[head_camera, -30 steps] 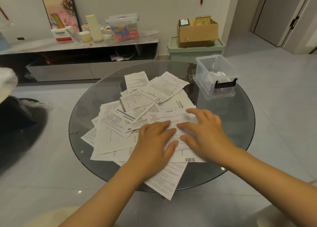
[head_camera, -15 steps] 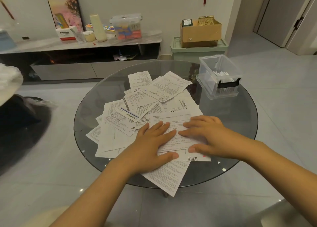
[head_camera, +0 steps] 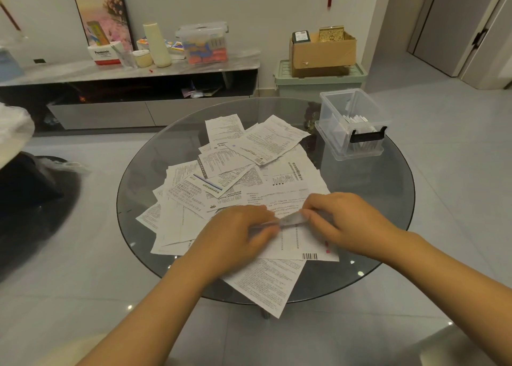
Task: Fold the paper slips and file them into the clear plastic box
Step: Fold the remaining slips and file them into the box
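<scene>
White paper slips [head_camera: 221,199] printed with dense black text; one carries a blue diagonal stripe [head_camera: 206,184], the near-right slip [head_camera: 304,243] a black barcode and a small red mark. Round dark-tinted glass table [head_camera: 388,199]. Far right: clear plastic box [head_camera: 352,149] with black latch, white folded slips inside. Floor: pale grey tiles [head_camera: 83,282]. Far: brown cardboard box [head_camera: 322,52] on a pale green plastic bin [head_camera: 318,84]; cream bottle [head_camera: 156,44]; black-framed picture in pink and yellow tones [head_camera: 102,14]; grey door [head_camera: 457,19].
</scene>
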A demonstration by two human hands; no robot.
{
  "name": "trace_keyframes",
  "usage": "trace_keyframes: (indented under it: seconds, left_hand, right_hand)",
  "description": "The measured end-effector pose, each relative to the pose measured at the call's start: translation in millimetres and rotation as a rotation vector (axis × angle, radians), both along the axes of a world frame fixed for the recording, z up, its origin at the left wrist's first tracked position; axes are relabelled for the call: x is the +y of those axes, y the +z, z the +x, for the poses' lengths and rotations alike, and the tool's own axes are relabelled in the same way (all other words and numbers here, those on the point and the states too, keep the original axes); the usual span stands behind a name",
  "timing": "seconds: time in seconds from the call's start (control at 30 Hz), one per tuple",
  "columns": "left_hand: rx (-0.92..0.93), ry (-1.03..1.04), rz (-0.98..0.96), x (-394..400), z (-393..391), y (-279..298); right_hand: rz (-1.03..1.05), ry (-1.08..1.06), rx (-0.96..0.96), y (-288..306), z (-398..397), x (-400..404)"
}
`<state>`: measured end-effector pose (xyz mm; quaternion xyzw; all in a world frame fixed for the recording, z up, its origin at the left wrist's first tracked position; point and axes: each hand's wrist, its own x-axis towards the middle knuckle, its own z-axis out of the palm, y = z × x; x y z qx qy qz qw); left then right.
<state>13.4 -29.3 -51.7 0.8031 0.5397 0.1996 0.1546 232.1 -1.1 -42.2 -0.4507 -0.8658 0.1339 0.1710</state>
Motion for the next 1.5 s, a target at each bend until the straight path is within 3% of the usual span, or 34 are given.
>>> trace_keyframes:
  seconds: [0.13,0.23,0.37,0.63,0.8,0.9,1.03,1.5]
  left_hand:
    - [-0.225,0.169,0.022,1,2,5]
    - [-0.291,0.225,-0.020,3,3,5]
    - [-0.243,0.248,-0.068,4,8,2]
    - [-0.196,0.261,-0.070,7,7,-6]
    - [-0.057,0.270,0.041,9,1,-7]
    - [0.001,0.138,0.162,7,1,-11]
    - [0.042,0.030,0.141,1,7,-14]
    - [0.006,-0.028,0.260,7,11,-18]
  right_hand:
    - [-0.072,-0.121,0.285,0,-1,1]
    - [-0.186,-0.238,0.352,-4,-2,9]
    - [-0.276,-0.268,0.281,-9,-6,10]
    - [-0.238,-0.194,0.065,-9,-9,11]
    - [-0.192,-0.155,-0.187,0,-5,14]
    - [-0.188,-0.079,-0.275,5,-1,14]
    - [-0.184,-0.012,-0.290,7,3,12]
    - [0.055,0.064,-0.185,5,0,3]
